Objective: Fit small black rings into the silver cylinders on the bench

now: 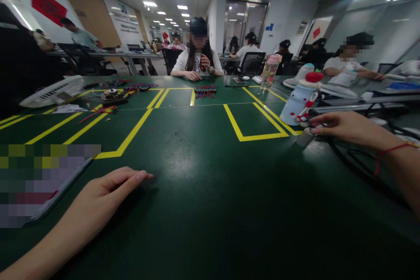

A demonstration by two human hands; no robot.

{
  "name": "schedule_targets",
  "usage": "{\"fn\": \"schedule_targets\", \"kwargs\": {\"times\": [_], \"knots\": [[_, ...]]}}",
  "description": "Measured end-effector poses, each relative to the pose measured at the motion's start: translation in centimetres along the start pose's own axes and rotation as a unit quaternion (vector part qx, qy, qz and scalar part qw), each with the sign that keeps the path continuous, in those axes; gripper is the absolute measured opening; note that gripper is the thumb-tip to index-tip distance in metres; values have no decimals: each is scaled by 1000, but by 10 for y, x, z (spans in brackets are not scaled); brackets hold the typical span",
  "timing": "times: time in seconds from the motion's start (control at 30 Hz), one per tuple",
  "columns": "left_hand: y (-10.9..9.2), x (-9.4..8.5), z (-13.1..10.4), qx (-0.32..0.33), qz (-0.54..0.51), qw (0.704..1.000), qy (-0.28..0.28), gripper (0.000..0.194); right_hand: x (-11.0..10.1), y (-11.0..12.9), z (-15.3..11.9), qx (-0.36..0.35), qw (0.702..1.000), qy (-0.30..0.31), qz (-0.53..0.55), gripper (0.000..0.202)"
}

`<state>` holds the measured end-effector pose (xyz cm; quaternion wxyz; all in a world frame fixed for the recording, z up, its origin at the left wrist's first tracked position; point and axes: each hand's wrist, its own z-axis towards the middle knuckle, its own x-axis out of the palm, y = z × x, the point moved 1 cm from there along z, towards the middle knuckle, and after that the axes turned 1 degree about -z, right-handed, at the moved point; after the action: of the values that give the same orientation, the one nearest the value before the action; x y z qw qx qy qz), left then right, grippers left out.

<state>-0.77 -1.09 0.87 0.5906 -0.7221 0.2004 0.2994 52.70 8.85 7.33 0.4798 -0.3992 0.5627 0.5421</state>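
My right hand (344, 129) is at the right, fingers pinched on a small grey metallic cylinder (306, 138) that is tilted over the green table (197, 162). Just behind that hand stands a light blue bottle (293, 103) with a red top and a red-and-white strap. On the left, my left hand (114, 186) rests low over the tabletop, its fingers together and pointing right. Something small and dark may be at its fingertips, but it is too blurred to make out.
Yellow tape (262, 136) marks the table. Wired parts (113, 95) and a white fan (54, 92) lie at the far left. Black cables (357, 162) run beside my right hand. A person (197, 59) sits opposite, near a pink-lidded bottle (269, 72).
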Motion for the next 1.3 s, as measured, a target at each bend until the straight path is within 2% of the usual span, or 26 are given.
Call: {"fn": "schedule_targets", "kwargs": {"times": [0.13, 0.27, 0.47, 0.63, 0.7, 0.8, 0.9, 0.97, 1.07, 1.17, 1.3], "knots": [[2, 1, 2, 3, 4, 1000, -1, 31, 2, -4, 5, 34, 999, -2, -28, 45], [2, 2, 2, 7, 9, 1000, -6, 30, 5, -3, 5, 20, 1000, 15, -17, 35], [-1, 2, -1, 18, 17, 1000, -5, 37, 1, 2, 0, 35, 999, 14, 1, 43], [8, -2, 3, 24, 42, 998, 28, 44, 2, 1, 1, 38, 999, 26, 5, 42], [13, -4, 6, 30, 50, 997, 49, 46, 5, -3, 2, 47, 998, 24, 22, 48], [17, -6, 8, 33, 51, 996, 60, 47, 14, -9, 3, 43, 998, 19, 48, 67], [16, -5, 7, 37, 49, 996, 60, 46, 26, -7, 1, 36, 999, -14, 37, 70], [14, -4, 6, 38, 51, 996, 64, 45, 33, 5, -4, 16, 997, -63, 36, 62], [12, -3, 6, 39, 56, 995, 70, 45, 48, 43, -22, -56, 987, -98, 111, 56], [8, -1, 7, 44, 59, 995, 70, 44, 69, 100, -54, -177, 954, -59, 234, 53], [-2, 1, 5, 44, 61, 995, 66, 41, 94, 170, -104, -330, 897, 33, 294, 40]]}}
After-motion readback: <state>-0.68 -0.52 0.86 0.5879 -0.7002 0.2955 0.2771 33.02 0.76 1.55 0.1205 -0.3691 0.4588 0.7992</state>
